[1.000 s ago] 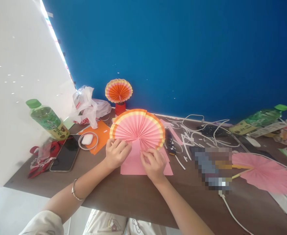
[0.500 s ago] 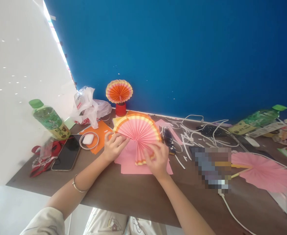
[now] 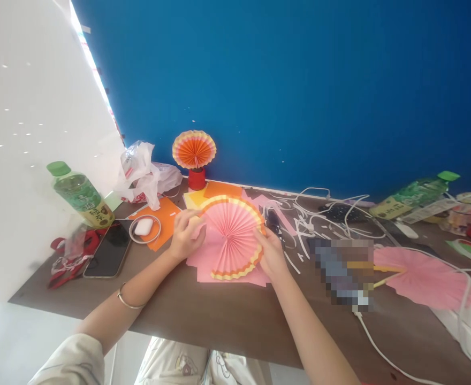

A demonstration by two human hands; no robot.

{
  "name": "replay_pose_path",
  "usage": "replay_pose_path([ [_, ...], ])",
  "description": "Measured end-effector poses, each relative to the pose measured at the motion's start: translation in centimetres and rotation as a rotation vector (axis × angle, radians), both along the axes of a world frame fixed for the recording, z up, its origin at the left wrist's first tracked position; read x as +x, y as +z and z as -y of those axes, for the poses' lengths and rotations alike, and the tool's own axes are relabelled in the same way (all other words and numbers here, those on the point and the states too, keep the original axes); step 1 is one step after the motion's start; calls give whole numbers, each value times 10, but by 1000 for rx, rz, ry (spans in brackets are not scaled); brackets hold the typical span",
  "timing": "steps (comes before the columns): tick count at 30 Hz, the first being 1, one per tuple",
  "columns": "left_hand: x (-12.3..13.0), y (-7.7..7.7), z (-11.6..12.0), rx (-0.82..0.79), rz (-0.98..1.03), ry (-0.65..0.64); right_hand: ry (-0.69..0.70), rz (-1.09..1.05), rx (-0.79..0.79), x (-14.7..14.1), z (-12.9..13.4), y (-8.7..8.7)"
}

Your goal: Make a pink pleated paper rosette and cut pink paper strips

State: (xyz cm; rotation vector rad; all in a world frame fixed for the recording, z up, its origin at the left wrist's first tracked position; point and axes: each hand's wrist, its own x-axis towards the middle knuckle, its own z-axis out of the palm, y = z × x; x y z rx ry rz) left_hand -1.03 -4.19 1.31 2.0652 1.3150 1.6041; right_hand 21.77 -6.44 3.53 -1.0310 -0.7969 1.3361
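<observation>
A pleated paper fan (image 3: 235, 235), pink with an orange and yellow border, is spread over most of a circle, with a gap at its lower left. My right hand (image 3: 271, 248) grips its right rim, thumb on the front face. My left hand (image 3: 188, 235) is closed with curled fingers at the fan's left edge, pinching the pleats there. Beneath the fan lie sheets of pink paper (image 3: 207, 270) on the brown table. Behind it stands a finished-looking orange pleated paper rosette (image 3: 195, 149) in a red holder (image 3: 197, 179).
At left are a green-capped bottle (image 3: 81, 195), a phone (image 3: 109, 251), a white earbud case (image 3: 143, 226) and a plastic bag (image 3: 139, 176). To the right lie white cables (image 3: 348, 224), paper scraps, a pink fan (image 3: 424, 278) and another bottle (image 3: 412, 198). A blue wall (image 3: 279, 96) rises behind.
The fan has opened further, its lower end swinging down and left. My right hand has shifted from the lower pleats to the right rim. My left hand stays at the left edge.
</observation>
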Motion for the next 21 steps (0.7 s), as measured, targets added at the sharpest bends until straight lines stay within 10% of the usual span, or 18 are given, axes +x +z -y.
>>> replay_pose_path([
  [8, 22, 1, -1, -736, 868, -464, 15, 71, 10, -8, -1, -16],
  [21, 17, 4, 0, -922, 735, -567, 95, 156, -34, 6, -6, -11],
])
